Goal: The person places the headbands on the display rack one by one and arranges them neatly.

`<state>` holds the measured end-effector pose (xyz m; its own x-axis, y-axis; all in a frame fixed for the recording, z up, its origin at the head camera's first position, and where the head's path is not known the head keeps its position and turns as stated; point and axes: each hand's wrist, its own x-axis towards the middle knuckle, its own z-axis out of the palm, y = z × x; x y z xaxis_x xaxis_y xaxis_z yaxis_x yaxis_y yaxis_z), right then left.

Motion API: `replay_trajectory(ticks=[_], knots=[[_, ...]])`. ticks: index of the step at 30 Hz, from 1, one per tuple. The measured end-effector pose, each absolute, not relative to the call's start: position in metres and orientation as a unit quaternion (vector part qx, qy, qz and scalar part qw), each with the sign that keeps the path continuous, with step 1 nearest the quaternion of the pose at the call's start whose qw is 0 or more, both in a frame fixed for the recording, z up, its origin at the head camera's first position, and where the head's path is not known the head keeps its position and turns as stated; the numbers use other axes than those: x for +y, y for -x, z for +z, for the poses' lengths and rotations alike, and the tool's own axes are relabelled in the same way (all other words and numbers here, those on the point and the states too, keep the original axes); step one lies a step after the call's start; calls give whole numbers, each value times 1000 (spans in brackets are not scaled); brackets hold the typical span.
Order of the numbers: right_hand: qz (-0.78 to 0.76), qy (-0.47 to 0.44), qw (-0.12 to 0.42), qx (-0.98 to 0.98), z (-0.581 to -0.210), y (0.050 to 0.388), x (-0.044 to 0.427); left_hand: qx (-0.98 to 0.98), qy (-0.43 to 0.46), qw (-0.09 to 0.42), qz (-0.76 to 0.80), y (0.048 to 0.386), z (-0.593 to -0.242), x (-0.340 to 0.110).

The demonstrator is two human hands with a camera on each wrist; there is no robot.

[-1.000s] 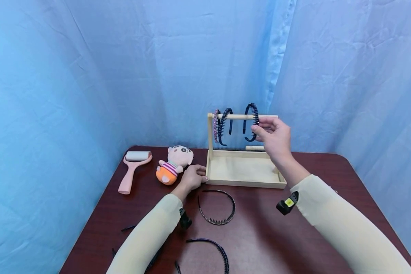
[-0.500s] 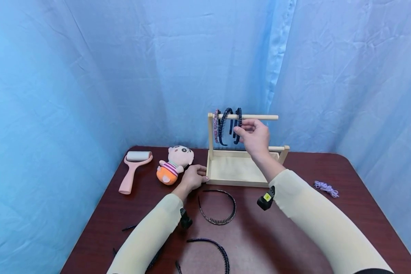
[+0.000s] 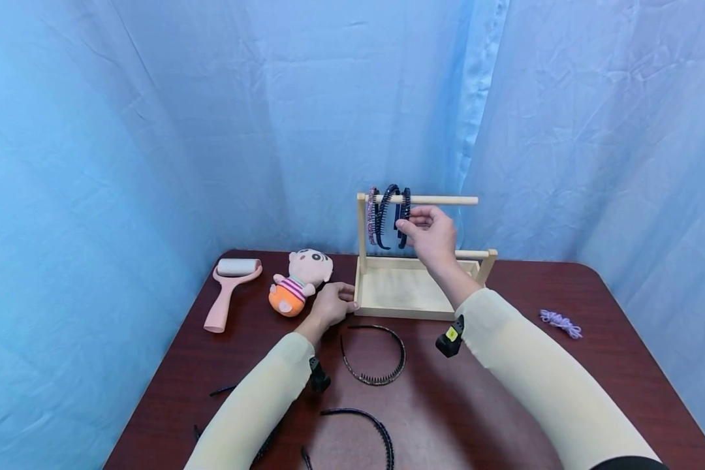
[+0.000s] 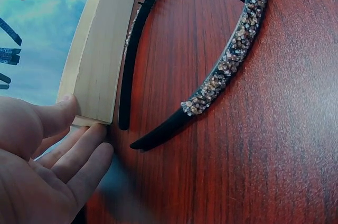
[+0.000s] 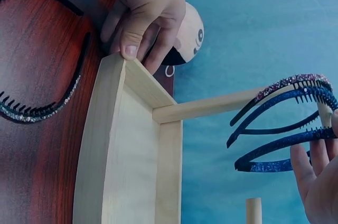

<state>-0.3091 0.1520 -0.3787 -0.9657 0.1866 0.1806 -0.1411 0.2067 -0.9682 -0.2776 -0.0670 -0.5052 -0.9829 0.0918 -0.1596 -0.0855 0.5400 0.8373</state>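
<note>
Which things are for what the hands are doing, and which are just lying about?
Seem part of the job:
wooden rack, held at its corner by the left hand
dark headband, pinched by the right hand
hanging headbands
headbands on the table, probably

Seem to be just lying about:
pink roller
stuffed toy
purple string

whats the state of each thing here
right grip, pinching a dark headband
left grip, pinching the wooden rack
wooden rack, upright
sparkly pink headband, hanging
middle headband, hanging
studded headband, lying flat
nearest headband, cut off by the frame
lint roller, lying flat
plush toy, lying down
purple cord, bundled
</note>
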Motion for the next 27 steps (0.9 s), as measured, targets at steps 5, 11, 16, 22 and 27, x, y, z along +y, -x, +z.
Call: replay_trajectory(ticks=[5,11,16,22,27], knots=[[633,13,119,-765,-380,311,153,873,2,94,479,277,-505,-67],[636,0,116,-763,-381,313,157,871,4,95,482,277,-505,-67],[637,-12,116,-762,-380,309,166,868,4,96,486,276,-505,-67],[616,-17,125,-778,-375,302,190,869,3,95,485,276,-506,-67],[605,-18,134,-784,-376,293,224,870,6,93,484,278,-507,-67]])
